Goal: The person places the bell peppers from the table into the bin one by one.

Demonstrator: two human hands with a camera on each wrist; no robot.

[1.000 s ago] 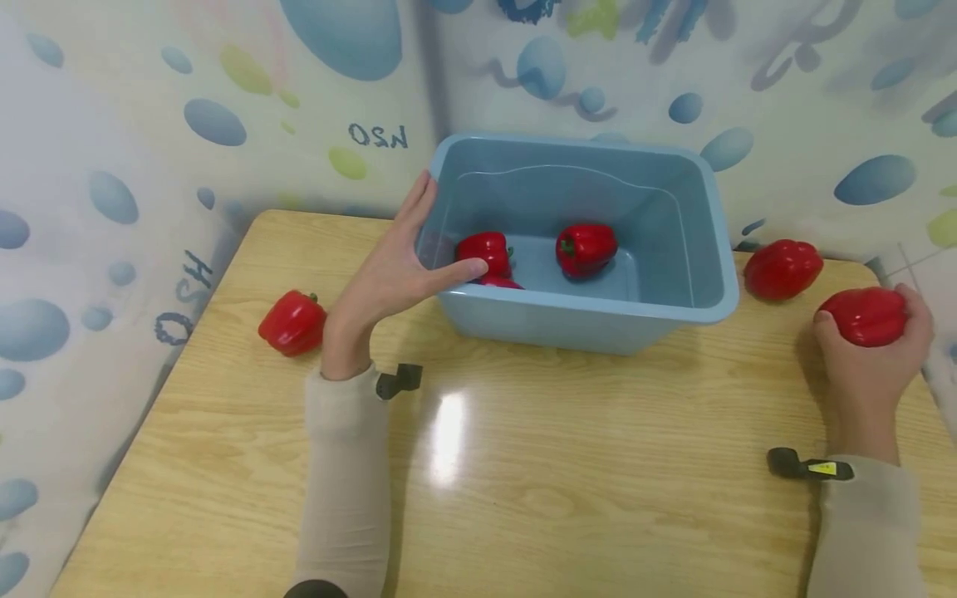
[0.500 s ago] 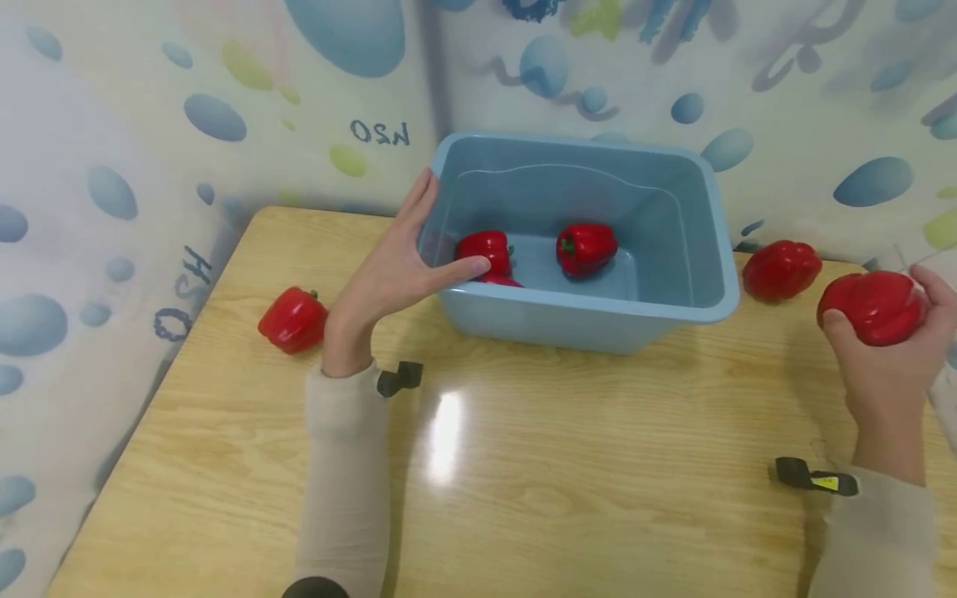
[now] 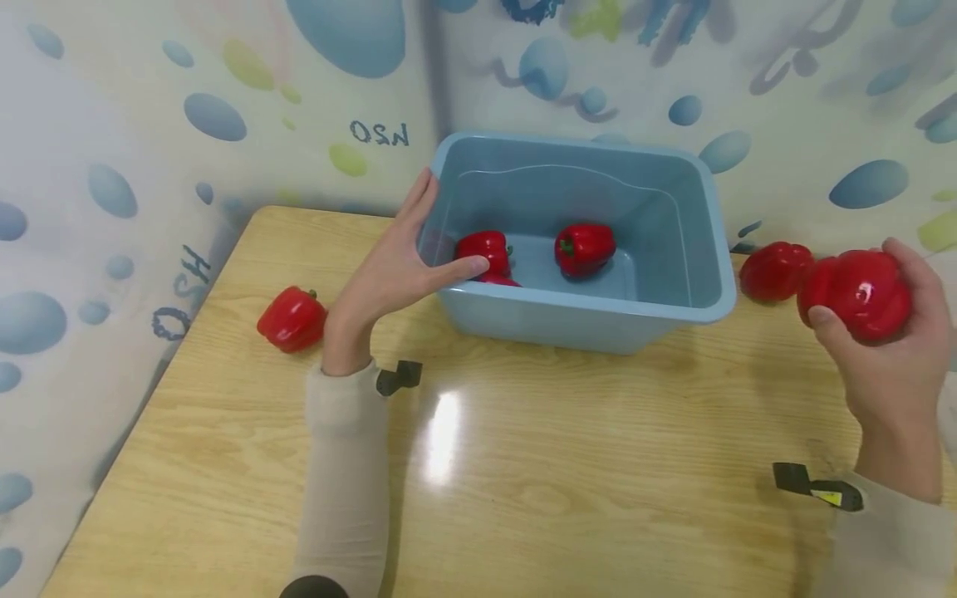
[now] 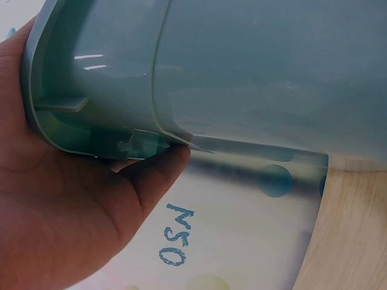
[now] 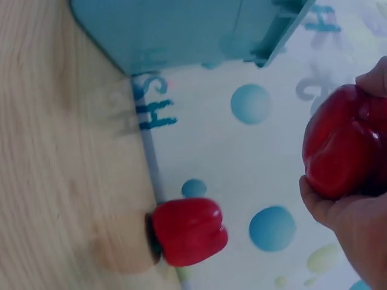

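Note:
A light-blue plastic bin (image 3: 553,322) stands at the back of the table. My left hand (image 3: 380,278) holds its left end, thumb over the front rim and fingers along the outer side. Inside lie a red bell pepper (image 3: 586,250) near the middle and another pepper (image 3: 484,247) at the left, with a red piece partly hidden behind the front rim. On the far right my right hand (image 3: 900,365) grips a red bell pepper (image 3: 856,295), raised above the table in the right wrist view. Beside it, another bell pepper (image 5: 188,232) lies at the table's back edge.
One more red bell pepper (image 3: 293,320) rests on the wooden table (image 3: 568,465), left of my left wrist. A patterned wall (image 3: 314,100) rises directly behind the bin and along the left side.
The right hand has lifted the bell pepper off the table, and pepper and hand have come up and slightly back to the left. Left hand and bin stay put.

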